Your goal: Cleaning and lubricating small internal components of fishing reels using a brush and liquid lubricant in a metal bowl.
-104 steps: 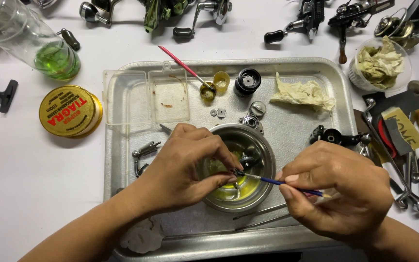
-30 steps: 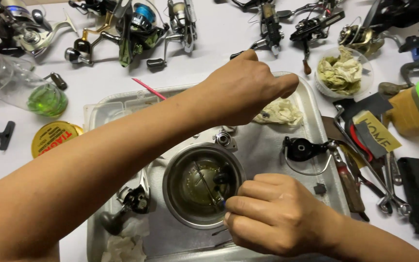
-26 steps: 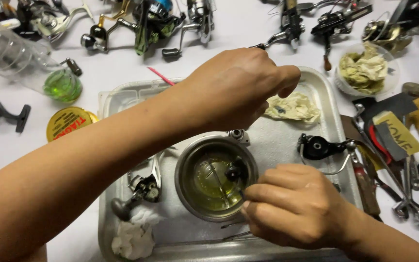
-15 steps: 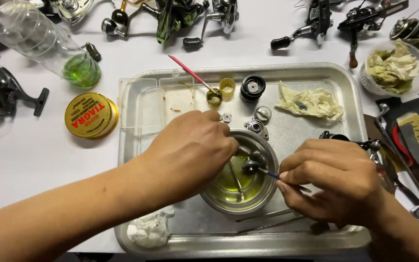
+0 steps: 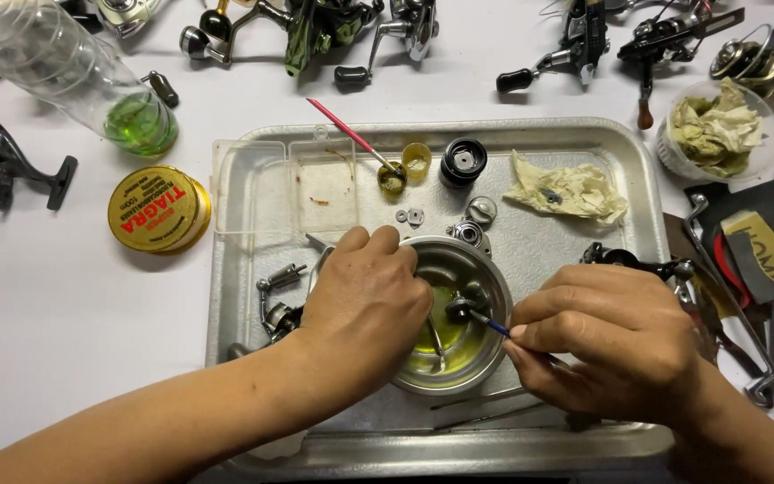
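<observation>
With your left hand (image 5: 365, 300) curled over the rim of the steel bowl (image 5: 485, 358) on the tray (image 5: 584, 237), your right hand (image 5: 615, 345) pinches a blue-handled brush (image 5: 492, 326) on the small dark part (image 5: 459, 310) above the yellow-green liquid, so you're likely mid-scrub and should steady the part.

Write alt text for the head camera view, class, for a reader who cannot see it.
Two bare hands work over a steel bowl of yellow-green liquid on a metal tray: the left hand reaches into it, the right hand holds a thin blue-handled tool against a small dark part. Fishing reels lie beyond.
</observation>
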